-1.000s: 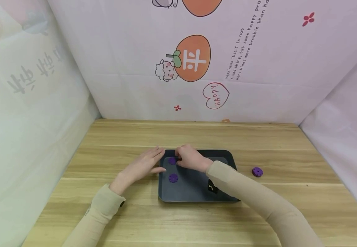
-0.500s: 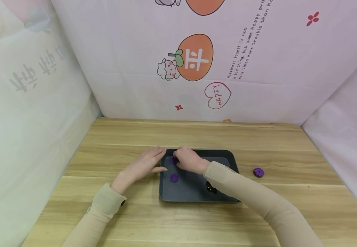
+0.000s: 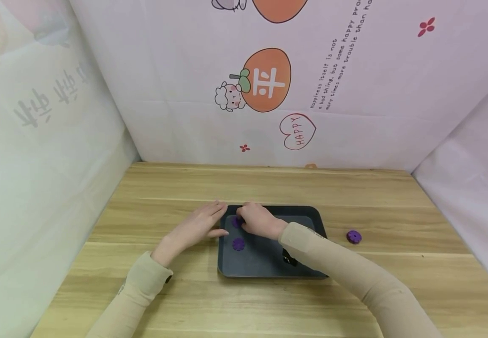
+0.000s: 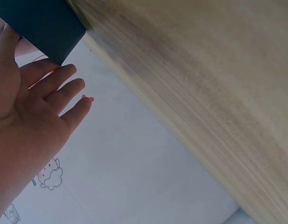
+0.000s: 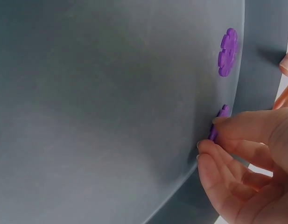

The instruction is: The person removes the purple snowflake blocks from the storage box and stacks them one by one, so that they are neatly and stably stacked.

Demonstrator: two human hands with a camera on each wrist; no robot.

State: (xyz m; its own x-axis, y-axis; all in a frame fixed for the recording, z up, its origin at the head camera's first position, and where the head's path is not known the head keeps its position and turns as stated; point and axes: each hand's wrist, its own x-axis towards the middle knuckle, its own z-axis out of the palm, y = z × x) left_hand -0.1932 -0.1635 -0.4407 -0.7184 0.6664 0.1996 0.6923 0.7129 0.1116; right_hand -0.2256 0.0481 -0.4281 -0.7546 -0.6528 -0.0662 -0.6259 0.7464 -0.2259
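A dark grey tray lies on the wooden table. Inside its left end are two purple notched plastic discs: the nearer disc lies flat, and the farther disc is partly covered by my right hand. The right wrist view shows my thumb and fingertips pinching that farther disc close to the tray floor. My left hand rests at the tray's far left corner with its fingers extended. Its thumb reaches over the rim, and the left wrist view shows its fingers by the tray's outer corner.
Right of the tray sits another purple notched disc, possibly a small stack. A black patch shows beside my right sleeve, over the tray. White printed cloth hangs behind the table and at both sides.
My right hand has shifted slightly left, covering more of the farther disc, then stayed about there. My left hand has stayed at the tray's corner. The head view has shifted slightly.
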